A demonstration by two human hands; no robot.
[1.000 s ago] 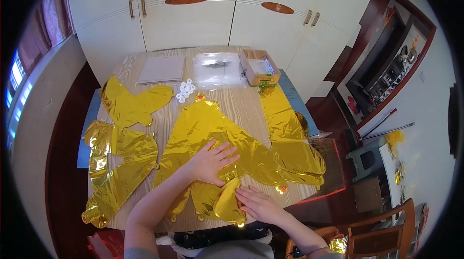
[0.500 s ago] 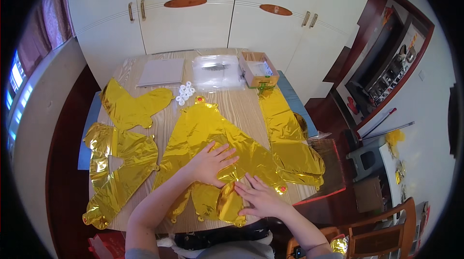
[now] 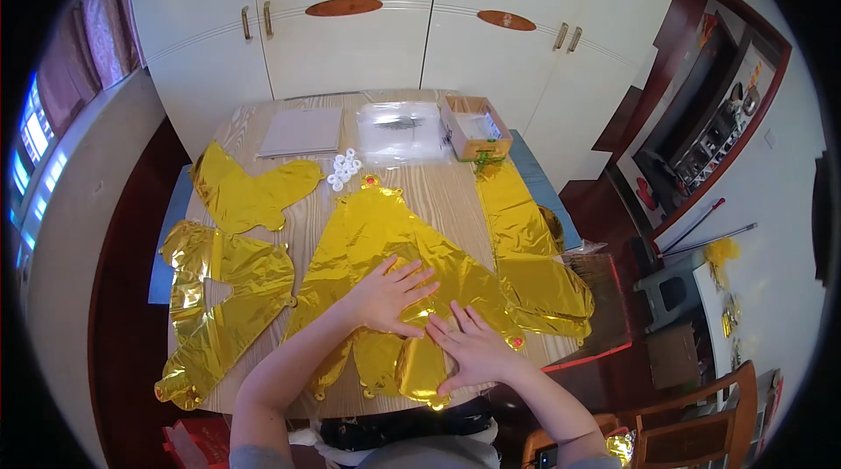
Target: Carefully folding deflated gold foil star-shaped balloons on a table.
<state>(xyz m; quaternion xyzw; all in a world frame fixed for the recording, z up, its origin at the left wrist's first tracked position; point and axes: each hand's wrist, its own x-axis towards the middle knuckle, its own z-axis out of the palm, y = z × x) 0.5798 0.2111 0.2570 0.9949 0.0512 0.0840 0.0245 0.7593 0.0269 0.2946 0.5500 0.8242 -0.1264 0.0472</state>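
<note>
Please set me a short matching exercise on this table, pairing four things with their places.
Things:
1. left hand
2. cardboard box
3. white rings
4. grey sheet

Places:
A. far right of the table
B. far left of the table
C. flat on the middle gold foil balloon
D. just past that balloon's far tip

Pairs: 1-C, 2-A, 3-D, 4-B

foil balloon (image 3: pixel 385 241) partly under hands, box (image 3: pixel 474 127) contents unclear
</note>
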